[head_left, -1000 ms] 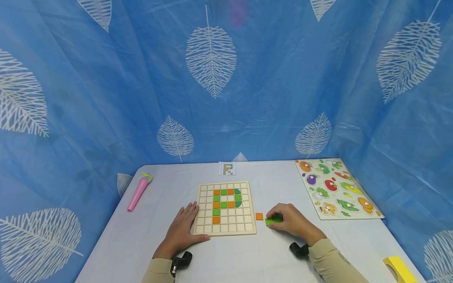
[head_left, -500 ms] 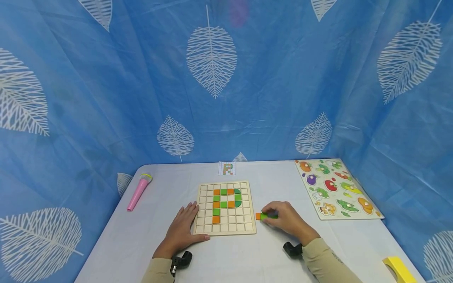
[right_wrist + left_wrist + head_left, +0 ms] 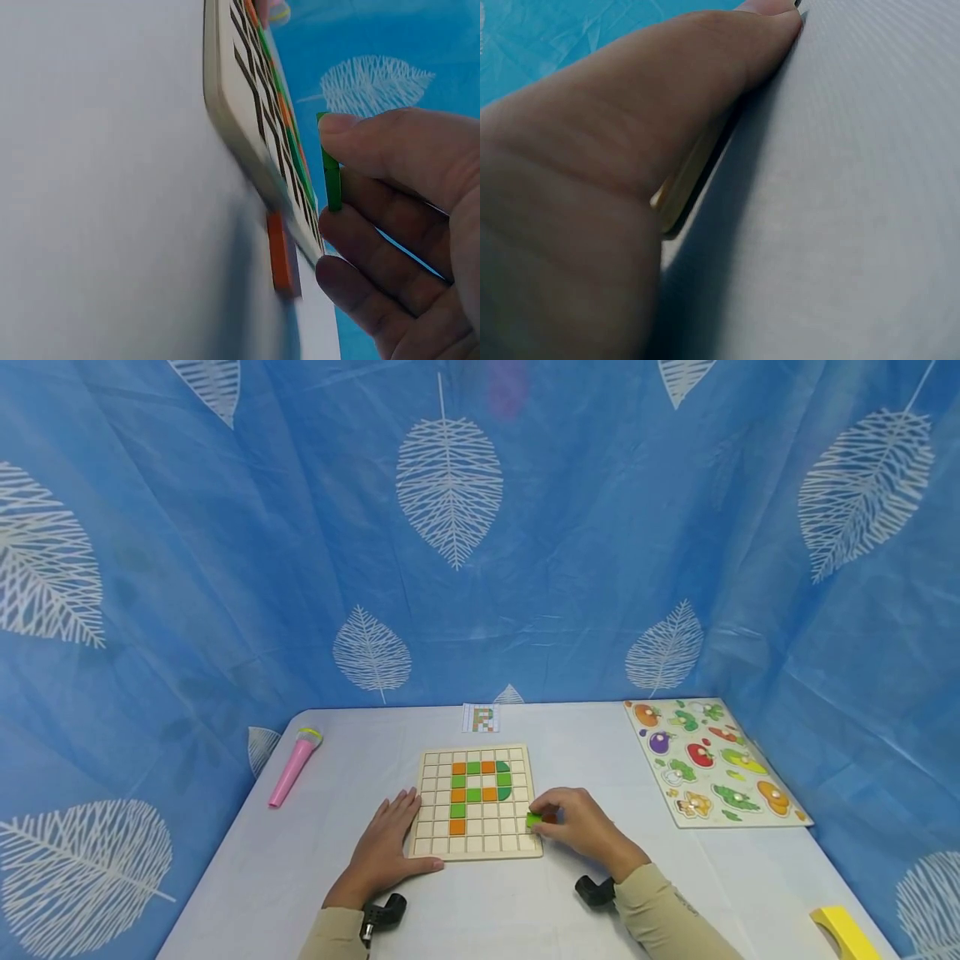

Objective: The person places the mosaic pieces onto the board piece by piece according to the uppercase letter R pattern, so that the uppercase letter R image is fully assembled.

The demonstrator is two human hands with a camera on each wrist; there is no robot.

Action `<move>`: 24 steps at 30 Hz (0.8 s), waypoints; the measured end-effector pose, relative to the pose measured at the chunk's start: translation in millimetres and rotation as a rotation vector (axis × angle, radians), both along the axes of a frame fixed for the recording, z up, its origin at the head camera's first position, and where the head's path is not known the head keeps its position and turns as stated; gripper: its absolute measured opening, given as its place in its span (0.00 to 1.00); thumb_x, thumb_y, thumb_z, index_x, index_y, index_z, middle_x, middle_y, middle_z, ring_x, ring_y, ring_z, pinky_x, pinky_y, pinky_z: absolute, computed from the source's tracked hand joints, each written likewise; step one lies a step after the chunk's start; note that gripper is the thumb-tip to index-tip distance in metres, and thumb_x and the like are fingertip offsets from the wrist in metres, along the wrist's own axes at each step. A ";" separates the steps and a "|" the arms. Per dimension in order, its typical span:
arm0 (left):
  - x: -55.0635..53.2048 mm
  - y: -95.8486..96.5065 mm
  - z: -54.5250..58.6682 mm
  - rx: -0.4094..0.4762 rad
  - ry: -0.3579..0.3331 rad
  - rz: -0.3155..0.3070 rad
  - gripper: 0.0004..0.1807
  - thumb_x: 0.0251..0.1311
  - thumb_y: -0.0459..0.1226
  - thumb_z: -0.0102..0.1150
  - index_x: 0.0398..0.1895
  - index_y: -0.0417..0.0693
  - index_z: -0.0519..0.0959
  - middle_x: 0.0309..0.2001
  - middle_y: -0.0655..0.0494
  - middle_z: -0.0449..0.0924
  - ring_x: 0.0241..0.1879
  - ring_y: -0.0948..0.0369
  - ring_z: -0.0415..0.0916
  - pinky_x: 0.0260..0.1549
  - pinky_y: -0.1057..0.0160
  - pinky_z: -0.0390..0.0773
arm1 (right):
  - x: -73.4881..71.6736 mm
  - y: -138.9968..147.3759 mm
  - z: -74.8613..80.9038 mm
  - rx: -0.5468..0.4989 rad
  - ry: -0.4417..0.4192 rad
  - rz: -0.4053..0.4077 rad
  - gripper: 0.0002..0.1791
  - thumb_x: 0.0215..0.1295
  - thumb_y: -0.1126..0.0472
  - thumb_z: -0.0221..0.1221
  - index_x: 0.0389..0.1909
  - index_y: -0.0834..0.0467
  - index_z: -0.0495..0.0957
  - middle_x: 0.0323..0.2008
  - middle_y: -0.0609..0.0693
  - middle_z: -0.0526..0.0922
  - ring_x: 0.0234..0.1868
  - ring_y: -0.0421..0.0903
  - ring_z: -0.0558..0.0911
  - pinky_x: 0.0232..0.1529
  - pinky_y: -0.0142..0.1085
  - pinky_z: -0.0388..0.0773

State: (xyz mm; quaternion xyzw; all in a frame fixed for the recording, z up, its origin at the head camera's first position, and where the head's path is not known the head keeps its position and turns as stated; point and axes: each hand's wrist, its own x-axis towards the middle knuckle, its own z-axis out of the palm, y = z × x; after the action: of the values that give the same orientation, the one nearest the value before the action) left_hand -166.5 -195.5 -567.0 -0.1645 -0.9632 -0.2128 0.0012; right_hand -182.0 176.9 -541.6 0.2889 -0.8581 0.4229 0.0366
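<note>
My right hand (image 3: 588, 831) pinches a thin green tile (image 3: 331, 169) between thumb and fingers, over the right edge of a wooden grid board (image 3: 487, 827). Beneath that hand, an orange tile (image 3: 281, 259) lies on the white table close to the board's side. Orange and green tiles on the board form a P-like figure, with rounded dark green pieces at its right corners. My left hand (image 3: 386, 843) rests along the board's left side, fingers extended and thumb reaching along the front edge. In the left wrist view its thumb (image 3: 705, 56) covers most of the board.
Behind the board lies a small card (image 3: 481, 718) with an R pattern. A pink toy microphone (image 3: 292, 771) is at the left. To the right are a vegetable puzzle board (image 3: 716, 772) and, nearer the front, a yellow arched block (image 3: 851, 935).
My right hand has carried the green tile leftward, past the orange tile, to the board's right edge. My left hand and the board have stayed in place.
</note>
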 end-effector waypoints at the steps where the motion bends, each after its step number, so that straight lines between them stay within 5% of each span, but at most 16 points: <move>1: 0.1 0.1 -0.1 0.002 0.001 0.001 0.71 0.42 0.79 0.67 0.81 0.40 0.64 0.80 0.45 0.59 0.80 0.48 0.51 0.78 0.45 0.48 | -0.1 -3.4 -0.7 -0.008 0.000 0.011 0.12 0.60 0.65 0.77 0.44 0.57 0.89 0.42 0.45 0.88 0.38 0.44 0.85 0.40 0.40 0.86; 6: 1.4 1.1 -0.1 0.014 -0.001 0.007 0.71 0.43 0.78 0.67 0.81 0.39 0.63 0.80 0.44 0.58 0.80 0.47 0.52 0.78 0.44 0.47 | 1.8 -20.8 -0.6 -0.006 -0.015 0.038 0.12 0.61 0.65 0.76 0.45 0.57 0.89 0.43 0.44 0.88 0.39 0.44 0.85 0.39 0.36 0.85; 12: 2.0 0.8 -0.2 0.005 -0.007 0.006 0.71 0.43 0.79 0.67 0.81 0.40 0.63 0.81 0.44 0.58 0.80 0.48 0.51 0.78 0.45 0.46 | 3.3 -39.0 4.8 0.029 -0.008 0.057 0.13 0.61 0.65 0.76 0.46 0.56 0.89 0.45 0.43 0.88 0.47 0.38 0.85 0.49 0.37 0.85; 24: 0.3 -0.7 0.4 -0.008 -0.008 -0.004 0.71 0.43 0.80 0.64 0.81 0.41 0.63 0.81 0.46 0.57 0.81 0.49 0.50 0.79 0.46 0.45 | 1.0 -71.3 8.1 0.068 0.042 0.100 0.11 0.62 0.64 0.76 0.45 0.56 0.90 0.42 0.41 0.88 0.45 0.36 0.83 0.49 0.36 0.84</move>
State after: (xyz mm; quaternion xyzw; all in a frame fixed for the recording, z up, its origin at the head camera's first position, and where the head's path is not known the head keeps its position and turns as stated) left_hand -166.1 -196.2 -566.6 -0.1658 -0.9637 -0.2094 -0.0037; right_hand -181.0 105.7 -533.5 0.3415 -0.8555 0.3886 0.0237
